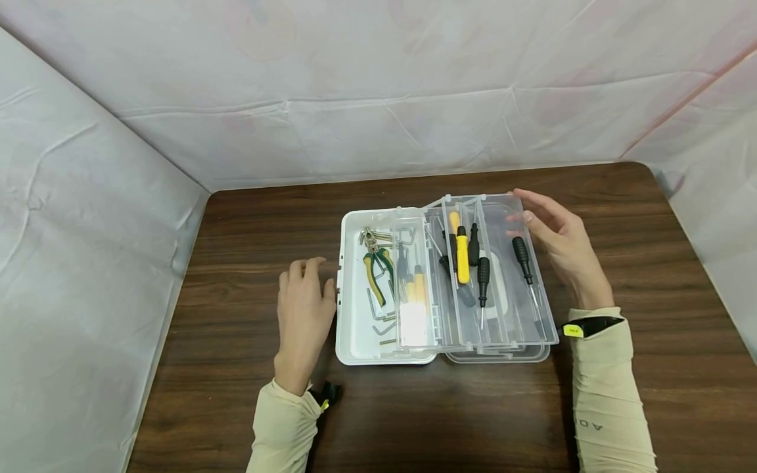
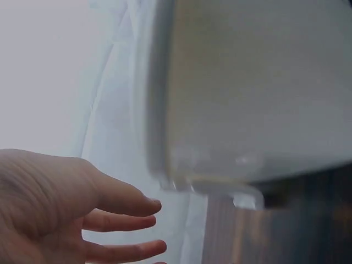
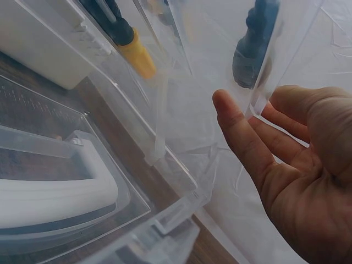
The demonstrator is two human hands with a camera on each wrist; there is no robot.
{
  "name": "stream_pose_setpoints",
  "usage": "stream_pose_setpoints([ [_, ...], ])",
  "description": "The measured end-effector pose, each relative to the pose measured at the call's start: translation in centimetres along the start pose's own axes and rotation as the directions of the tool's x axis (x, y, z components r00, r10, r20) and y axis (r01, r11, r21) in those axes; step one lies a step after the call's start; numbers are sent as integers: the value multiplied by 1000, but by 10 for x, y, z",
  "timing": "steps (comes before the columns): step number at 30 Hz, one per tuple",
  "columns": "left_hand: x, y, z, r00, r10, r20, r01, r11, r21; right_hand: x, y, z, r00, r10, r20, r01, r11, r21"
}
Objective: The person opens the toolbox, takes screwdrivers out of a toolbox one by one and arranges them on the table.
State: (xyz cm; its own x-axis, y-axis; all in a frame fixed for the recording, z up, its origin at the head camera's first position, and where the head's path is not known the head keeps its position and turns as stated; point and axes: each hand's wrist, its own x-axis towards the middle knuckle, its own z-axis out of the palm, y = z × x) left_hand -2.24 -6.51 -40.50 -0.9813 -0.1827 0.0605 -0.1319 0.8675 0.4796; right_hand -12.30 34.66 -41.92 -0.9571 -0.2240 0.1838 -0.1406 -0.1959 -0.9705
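Pinching clear tray (image 1: 500, 220) with right hand (image 1: 566, 246), left hand (image 1: 305, 309) relaxed, empty, beside white box (image 1: 356, 338)

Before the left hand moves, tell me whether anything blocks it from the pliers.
Yes: the left wall of the white box stands between the left hand and the pliers. From above, they look mostly uncovered; the clear tray overhangs just to their right.

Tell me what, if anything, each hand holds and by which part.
The right hand grips the clear tray by its outer edge, near the far corner. The left hand holds nothing, beside the white box.
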Motion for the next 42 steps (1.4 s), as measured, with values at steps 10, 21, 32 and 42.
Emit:
stream_pose_setpoints([
  [10,16,41,2,989,138,52,-131,984,-124,0,1,0,1000,-4,3,4,1000,-10],
  [21,36,65,21,942,170,289,-130,979,-154,-1,3,-1,1000,5,0,-5,1000,-3],
  [32,58,74,38,885,213,414,-189,977,-98,-1,0,0,1000,22,-17,-23,999,-26],
  [42,69,72,52,874,219,433,-205,976,-79,0,0,0,1000,21,-10,-21,999,-31],
])
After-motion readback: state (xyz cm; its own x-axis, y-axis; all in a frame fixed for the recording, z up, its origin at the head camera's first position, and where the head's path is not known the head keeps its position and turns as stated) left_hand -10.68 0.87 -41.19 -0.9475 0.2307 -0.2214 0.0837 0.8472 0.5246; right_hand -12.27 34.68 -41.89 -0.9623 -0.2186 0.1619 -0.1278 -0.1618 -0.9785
